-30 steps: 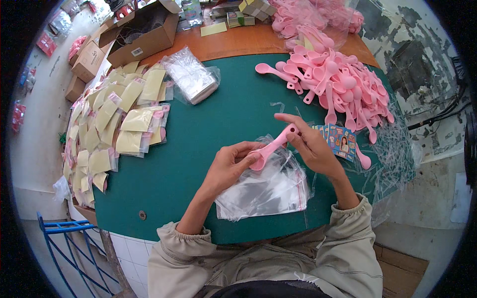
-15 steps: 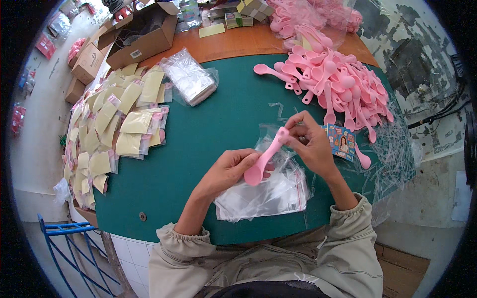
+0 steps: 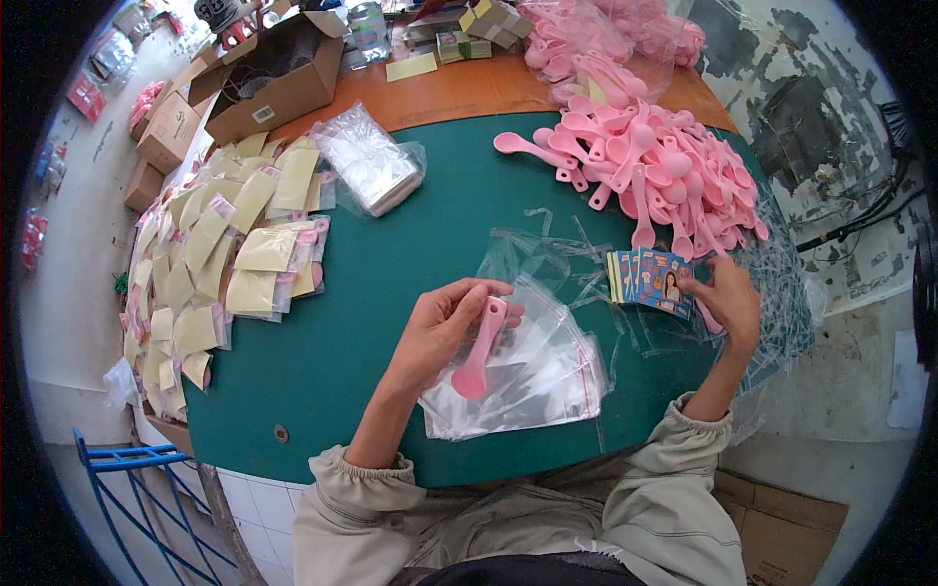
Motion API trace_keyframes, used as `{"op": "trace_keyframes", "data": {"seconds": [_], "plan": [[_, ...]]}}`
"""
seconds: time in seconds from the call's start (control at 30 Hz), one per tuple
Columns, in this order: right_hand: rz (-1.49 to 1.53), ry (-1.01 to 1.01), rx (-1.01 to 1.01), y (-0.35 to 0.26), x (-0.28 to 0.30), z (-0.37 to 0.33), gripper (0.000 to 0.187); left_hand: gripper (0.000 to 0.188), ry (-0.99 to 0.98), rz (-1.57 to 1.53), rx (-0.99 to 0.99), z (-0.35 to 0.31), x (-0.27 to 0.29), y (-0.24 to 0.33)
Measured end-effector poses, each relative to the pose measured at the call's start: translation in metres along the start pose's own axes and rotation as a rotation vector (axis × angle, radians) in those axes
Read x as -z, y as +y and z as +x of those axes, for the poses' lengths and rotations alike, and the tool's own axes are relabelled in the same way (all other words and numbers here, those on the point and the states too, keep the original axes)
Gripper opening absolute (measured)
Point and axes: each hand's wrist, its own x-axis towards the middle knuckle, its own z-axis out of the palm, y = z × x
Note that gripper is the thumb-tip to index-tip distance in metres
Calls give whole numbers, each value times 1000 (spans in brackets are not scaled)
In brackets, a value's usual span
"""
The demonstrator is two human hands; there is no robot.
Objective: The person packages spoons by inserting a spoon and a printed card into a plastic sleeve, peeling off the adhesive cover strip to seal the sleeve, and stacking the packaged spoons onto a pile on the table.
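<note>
My left hand [image 3: 445,327] is closed on a pink spoon [image 3: 476,356], its thumb pressed near the holed handle end and the bowl pointing down toward me. Beneath the spoon lies a fanned stack of clear plastic bags [image 3: 542,391]; whether the hand also holds one of them, I cannot tell. To the right, my right hand [image 3: 728,301] has its thumb and fingers apart, reaching the right edge of a spread of printed blue cards [image 3: 650,280]. Another pink spoon [image 3: 707,316] lies partly hidden under that hand.
A big pile of pink spoons [image 3: 674,166] covers the far right. At left lie many packed bags with cream cards [image 3: 205,244]. Another bundle of clear bags [image 3: 371,161] is near an open cardboard box [image 3: 278,88]. Clear plastic strips [image 3: 772,283] tangle along the right edge.
My right hand has let go of the spoon's handle end and moved right to the cards. The spoon, now only in my left hand, has shifted slightly left and down.
</note>
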Motion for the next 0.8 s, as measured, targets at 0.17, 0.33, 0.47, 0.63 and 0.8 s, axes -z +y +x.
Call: {"op": "trace_keyframes", "data": {"seconds": [0.17,0.33,0.47,0.63,0.8], "plan": [[124,-182,-125,7,-3,10,28,31,11,67,-36,-1,4,-5],[-179,149,-43,-3,1,-3,19,31,26,77,-72,0,4,-5],[-8,307,29,-44,14,-3,17,31,26,95,-66,-2,1,-1],[689,66,394,-117,0,9,13,31,36,88,-80,-2,7,-1],[786,-175,456,-110,-26,11,11,31,78,216,-21,-2,10,0]]}}
